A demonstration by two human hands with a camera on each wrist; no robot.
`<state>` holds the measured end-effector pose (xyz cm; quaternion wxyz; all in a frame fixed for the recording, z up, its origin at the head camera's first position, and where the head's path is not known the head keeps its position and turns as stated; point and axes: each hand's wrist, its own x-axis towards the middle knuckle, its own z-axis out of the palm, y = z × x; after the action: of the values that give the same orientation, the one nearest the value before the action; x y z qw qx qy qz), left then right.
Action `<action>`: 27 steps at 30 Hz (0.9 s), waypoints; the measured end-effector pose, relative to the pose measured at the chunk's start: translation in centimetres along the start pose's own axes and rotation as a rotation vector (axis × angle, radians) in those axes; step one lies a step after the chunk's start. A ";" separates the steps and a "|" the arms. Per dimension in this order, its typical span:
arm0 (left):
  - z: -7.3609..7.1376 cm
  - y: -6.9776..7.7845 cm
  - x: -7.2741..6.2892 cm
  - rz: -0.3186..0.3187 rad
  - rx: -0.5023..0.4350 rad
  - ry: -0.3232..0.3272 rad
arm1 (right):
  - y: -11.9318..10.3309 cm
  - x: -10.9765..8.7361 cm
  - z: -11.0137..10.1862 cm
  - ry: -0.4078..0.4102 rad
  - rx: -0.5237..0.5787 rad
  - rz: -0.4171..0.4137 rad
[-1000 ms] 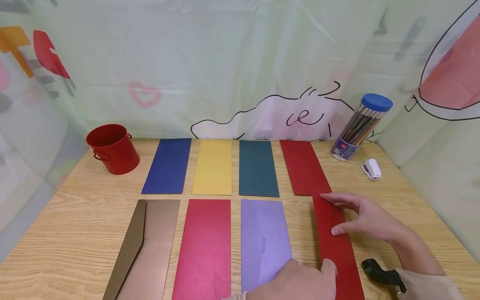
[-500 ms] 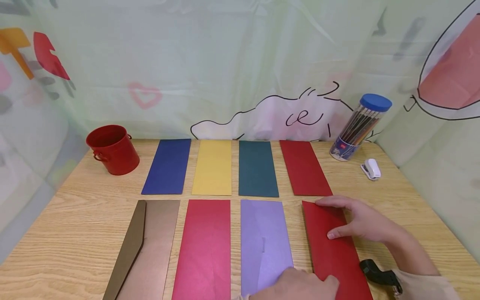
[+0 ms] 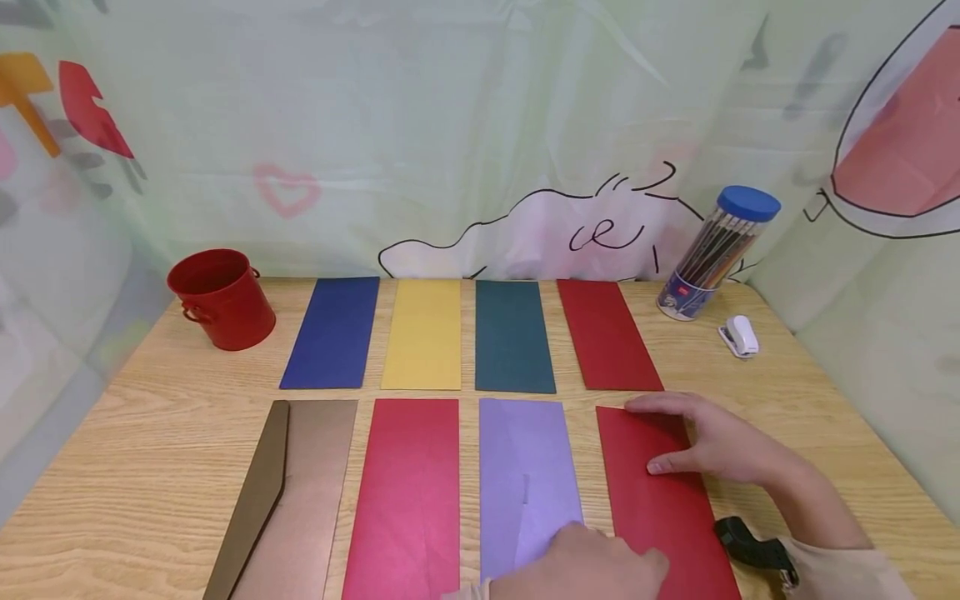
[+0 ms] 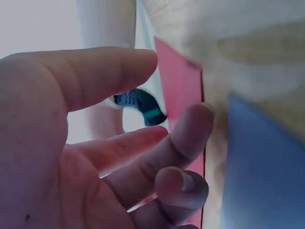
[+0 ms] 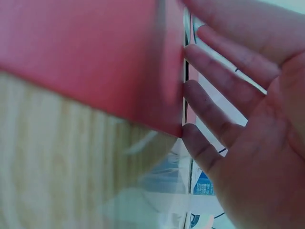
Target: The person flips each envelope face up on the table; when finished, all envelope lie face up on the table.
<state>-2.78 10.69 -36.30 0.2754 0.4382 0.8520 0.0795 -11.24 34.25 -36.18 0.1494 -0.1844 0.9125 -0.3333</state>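
Clock positions are read in the head view, from the middle of the front red envelope (image 3: 663, 510), which lies on the desk (image 3: 138, 433) between 4 and 5 o'clock of the view's centre. My right grip (image 3: 712, 442) is located at 1 o'clock: thumb and fingers stand well apart, thumb over the red face, forefinger at the 12 o'clock edge. In the right-wrist view its straight fingertips line one edge beside a corner. My left grip (image 3: 588, 568) is located at 8 o'clock, partly over the purple envelope (image 3: 512, 475); in the left-wrist view its thumb stands apart from loosely bent fingers. Finger contact with the red edge on that side cannot be determined. At 9 o'clock, in order outward, lie the purple, pink (image 3: 408, 492) and brown (image 3: 311, 475) envelopes, the last with its flap folded out. The rear red envelope (image 3: 609, 333) lies between 11 and 12 o'clock, the green (image 3: 514, 336) between 10 and 11, the yellow (image 3: 422, 333) and blue (image 3: 331, 333) near 10. The red bucket (image 3: 228, 304) stands farther out at 10, the pencil jar (image 3: 716, 254) between 12 and 1, and the stapler (image 3: 741, 336) at 1.
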 end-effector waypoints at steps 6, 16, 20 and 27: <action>-1.7 -1.8 -2.6 -0.058 0.011 0.150 | -1.3 -0.2 -0.2 0.027 -0.085 0.019; -5.4 -11.7 -11.1 -0.188 -0.196 0.492 | -4.8 0.6 -0.9 0.037 -0.116 0.019; -5.8 -16.8 -14.2 -0.280 -0.326 0.590 | -6.7 2.7 -0.9 0.041 -0.142 -0.040; -5.4 -24.9 -18.5 -0.411 -0.368 0.661 | -10.1 8.1 0.0 0.015 -0.158 -0.035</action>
<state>-14.59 -18.41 -33.72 0.0712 0.1540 0.9356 0.3096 -16.03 23.54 -30.75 0.1217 -0.2092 0.9336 -0.2643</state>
